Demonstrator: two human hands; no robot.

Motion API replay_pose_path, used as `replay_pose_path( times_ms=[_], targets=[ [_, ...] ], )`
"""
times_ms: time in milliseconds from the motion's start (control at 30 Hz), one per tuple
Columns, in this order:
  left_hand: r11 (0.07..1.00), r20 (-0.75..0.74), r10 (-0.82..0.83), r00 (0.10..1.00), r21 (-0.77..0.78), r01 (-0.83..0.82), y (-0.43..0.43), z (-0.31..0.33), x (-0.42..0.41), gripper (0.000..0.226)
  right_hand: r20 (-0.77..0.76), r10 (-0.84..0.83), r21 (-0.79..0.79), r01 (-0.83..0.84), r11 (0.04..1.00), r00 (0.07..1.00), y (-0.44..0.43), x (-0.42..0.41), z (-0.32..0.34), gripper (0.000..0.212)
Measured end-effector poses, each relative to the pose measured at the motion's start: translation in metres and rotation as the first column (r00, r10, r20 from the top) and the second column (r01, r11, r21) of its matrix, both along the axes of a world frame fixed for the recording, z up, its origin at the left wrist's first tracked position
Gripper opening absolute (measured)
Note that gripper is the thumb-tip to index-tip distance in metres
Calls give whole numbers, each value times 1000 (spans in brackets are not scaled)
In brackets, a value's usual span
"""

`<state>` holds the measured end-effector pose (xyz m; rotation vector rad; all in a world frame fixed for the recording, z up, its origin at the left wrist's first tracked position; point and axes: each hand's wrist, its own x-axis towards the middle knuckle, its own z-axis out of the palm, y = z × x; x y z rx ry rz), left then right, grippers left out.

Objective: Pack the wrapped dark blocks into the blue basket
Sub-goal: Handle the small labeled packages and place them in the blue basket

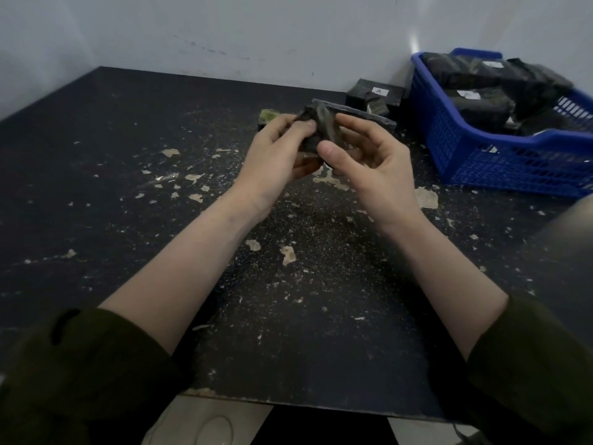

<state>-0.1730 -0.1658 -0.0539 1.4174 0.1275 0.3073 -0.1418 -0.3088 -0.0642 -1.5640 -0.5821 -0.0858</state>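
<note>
Both hands, left hand [279, 149] and right hand [369, 162], pinch one small dark block [316, 130] mid-frame; its crinkly wrap looks slippery, so hold its sides.

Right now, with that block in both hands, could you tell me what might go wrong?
The wrap on the dark block looks loose where the left hand and right hand pinch it; it might open or tear. The blue basket already looks heaped with wrapped blocks, so another could slide off. The labelled block beside the basket might get overlooked.
</note>
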Motion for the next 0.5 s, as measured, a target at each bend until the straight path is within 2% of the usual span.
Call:
replay_pose_path(
  times_ms=[100,200,333,433,500],
  targets=[
    [993,-57,9,998,-115,-15,0,3,-2,31,36,22,-30,-21,999,999,-2,-1,-2,50],
    [978,-134,-61,989,-204,33,2,5,-6,39,66,-22,-36,24,999,998,-1,0,-3,40],
    [988,-203,-99,974,-138,71,-3,6,-9,35,-10,-12,80,13,997,1000,-2,4,-4,33],
    [996,-99,-9,995,-85,0,-4,7,-9,26,-48,-33,66,36,997,998,-3,8,-5,32],
    [1000,-27,-9,1000,-12,9,-3,7,-9,19,-43,-50,52,52,997,998,-4,10,-5,30]
  ],
)
